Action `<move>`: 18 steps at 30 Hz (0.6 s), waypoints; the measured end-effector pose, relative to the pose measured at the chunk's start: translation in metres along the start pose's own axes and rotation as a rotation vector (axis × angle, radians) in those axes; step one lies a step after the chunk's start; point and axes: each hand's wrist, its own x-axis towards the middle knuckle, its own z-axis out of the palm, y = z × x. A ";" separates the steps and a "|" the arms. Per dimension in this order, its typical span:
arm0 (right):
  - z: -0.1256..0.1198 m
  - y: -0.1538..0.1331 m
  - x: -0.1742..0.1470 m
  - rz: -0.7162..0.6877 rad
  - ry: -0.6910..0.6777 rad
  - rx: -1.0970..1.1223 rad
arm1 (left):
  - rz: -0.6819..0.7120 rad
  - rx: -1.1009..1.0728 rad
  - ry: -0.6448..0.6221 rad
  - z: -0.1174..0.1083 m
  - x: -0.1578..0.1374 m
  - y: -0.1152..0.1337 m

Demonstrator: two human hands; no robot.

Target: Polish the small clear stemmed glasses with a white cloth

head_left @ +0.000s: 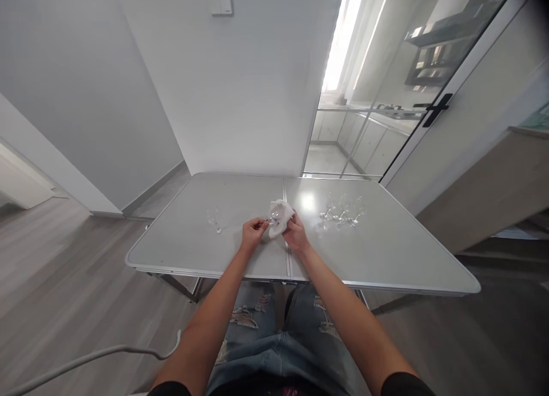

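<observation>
Over the middle of the table (240, 253), my left hand (253, 234) pinches the thin stem end of a small transparent stemmed glass (277, 214). The glass lies tilted, its bowl pointing right into a white cloth (287, 208). My right hand (296, 232) is closed on that cloth and presses it around the bowl from the right. Cloth and fingers hide part of the glass. To the left, one transparent stemmed glass (213, 218) stands apart on the table. On the right half, several similar glasses (341, 213) stand close together.
A seam (285, 190) divides the folding table. Behind it is a white wall (240, 116); at right, a glass door with a black handle (437, 110) shows a kitchen. A pale cable (111, 350) curves past my left forearm.
</observation>
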 end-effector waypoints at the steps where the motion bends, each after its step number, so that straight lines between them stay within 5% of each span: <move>1: -0.002 0.003 0.001 -0.006 -0.004 -0.021 | -0.010 -0.003 -0.006 0.000 0.000 0.000; 8: 0.002 0.015 0.000 0.018 -0.031 -0.201 | 0.079 0.110 -0.029 0.004 -0.003 0.003; 13: 0.005 0.002 0.000 0.064 -0.028 -0.023 | 0.165 0.224 -0.004 0.005 -0.005 0.008; 18: 0.003 -0.011 0.001 0.082 0.031 0.048 | 0.072 0.126 -0.117 0.003 -0.003 0.007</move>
